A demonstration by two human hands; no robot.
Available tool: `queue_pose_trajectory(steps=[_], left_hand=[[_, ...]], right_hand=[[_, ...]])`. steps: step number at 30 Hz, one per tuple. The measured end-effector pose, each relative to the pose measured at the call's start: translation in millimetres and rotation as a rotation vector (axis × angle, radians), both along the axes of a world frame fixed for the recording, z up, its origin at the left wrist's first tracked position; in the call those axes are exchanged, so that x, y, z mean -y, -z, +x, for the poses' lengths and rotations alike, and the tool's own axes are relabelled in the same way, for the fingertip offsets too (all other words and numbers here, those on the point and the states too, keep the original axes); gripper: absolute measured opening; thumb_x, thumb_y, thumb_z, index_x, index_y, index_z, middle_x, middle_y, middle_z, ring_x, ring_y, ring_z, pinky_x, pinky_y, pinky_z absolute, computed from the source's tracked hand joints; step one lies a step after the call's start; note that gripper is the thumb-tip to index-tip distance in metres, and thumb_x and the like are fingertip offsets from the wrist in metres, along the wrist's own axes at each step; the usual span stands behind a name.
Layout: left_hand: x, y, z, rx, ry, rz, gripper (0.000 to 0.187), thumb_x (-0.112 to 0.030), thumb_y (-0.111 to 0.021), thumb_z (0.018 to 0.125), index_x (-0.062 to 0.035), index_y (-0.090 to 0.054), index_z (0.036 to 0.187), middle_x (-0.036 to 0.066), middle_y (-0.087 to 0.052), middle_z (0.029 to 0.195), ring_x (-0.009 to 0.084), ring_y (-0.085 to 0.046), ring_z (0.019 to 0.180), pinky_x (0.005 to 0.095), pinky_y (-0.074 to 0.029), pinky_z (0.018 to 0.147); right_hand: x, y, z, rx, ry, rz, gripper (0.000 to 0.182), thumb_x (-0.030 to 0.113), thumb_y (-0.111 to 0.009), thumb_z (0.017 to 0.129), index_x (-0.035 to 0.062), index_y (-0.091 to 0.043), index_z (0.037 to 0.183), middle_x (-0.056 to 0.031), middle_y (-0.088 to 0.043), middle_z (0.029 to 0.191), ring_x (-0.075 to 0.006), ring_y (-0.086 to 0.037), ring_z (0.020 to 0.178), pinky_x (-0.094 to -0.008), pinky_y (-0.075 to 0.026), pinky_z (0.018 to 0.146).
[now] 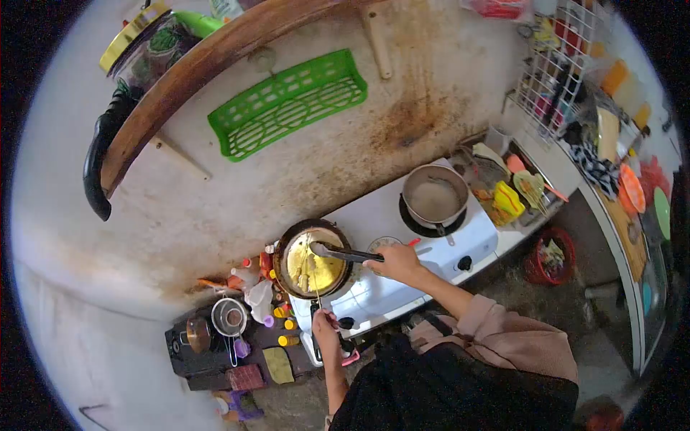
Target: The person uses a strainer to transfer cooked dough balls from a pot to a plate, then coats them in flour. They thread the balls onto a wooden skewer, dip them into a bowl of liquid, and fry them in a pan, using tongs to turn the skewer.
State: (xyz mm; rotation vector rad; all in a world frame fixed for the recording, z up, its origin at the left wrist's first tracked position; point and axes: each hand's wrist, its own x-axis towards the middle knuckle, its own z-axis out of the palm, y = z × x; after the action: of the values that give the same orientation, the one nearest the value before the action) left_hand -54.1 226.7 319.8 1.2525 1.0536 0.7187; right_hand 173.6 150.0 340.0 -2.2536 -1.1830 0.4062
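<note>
My right hand [397,263] is closed around the handle of a long dark cooking utensil [348,253]. Its rounded end is over the frying pan [346,271] on the left burner. Golden oil fills the pan, and pale yellowish pieces of food [305,277] lie in it. Below the pan, my left hand [325,325] has its fingers pinched together around a thin stick [317,286], which runs up into the oil. The pan's black handle [315,309] points toward my left hand and is partly hidden by it.
A pot [435,194] stands on the right burner of the white stove [374,284]. Bottles [287,340] and a strainer [229,317] are at left. A green rack [287,104] hangs under a wooden shelf [215,54]. A red basket [550,256] sits at right.
</note>
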Motion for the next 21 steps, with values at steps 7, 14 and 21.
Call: queue_pose_trajectory(steps=[7, 14, 21], left_hand=[[-2.9, 4.2, -14.2, 0.082, 0.049, -0.082, 0.027, -0.026, -0.035, 0.094, -0.0074, -0.047, 0.078, 0.0, -0.047, 0.063, 0.0079, -0.041, 0.051, 0.0215, -0.034, 0.049], [7.0, 15.3, -19.4, 0.136, 0.16, -0.045, 0.027, -0.024, -0.034, 0.094, -0.0064, -0.047, 0.077, 0.001, -0.046, 0.062, 0.0083, -0.042, 0.051, 0.0216, -0.034, 0.05], [40.2, -1.5, 9.5, 0.091, 0.187, 0.036, 0.023, -0.021, -0.033, 0.092, -0.008, -0.045, 0.077, 0.0, -0.047, 0.063, 0.0075, -0.041, 0.05, 0.0212, -0.034, 0.047]], right_hand=[[39.4, -24.6, -34.1, -0.153, 0.149, 0.073, 0.048, 0.052, -0.059, 0.075, 0.0067, -0.066, 0.088, -0.0134, -0.063, 0.073, -0.0297, -0.062, 0.066, -0.0393, -0.048, 0.062], [136.6, -12.4, -39.9, -0.855, 0.46, 0.45, 0.05, 0.046, -0.042, 0.088, -0.0001, -0.059, 0.094, -0.0081, -0.062, 0.075, -0.0141, -0.058, 0.055, -0.0261, -0.046, 0.049], [258.8, -26.0, -12.5, -0.798, 0.799, 0.744, 0.073, 0.059, -0.029, 0.087, -0.0042, -0.047, 0.118, -0.0101, -0.061, 0.087, -0.0131, -0.058, 0.062, -0.0237, -0.048, 0.046]])
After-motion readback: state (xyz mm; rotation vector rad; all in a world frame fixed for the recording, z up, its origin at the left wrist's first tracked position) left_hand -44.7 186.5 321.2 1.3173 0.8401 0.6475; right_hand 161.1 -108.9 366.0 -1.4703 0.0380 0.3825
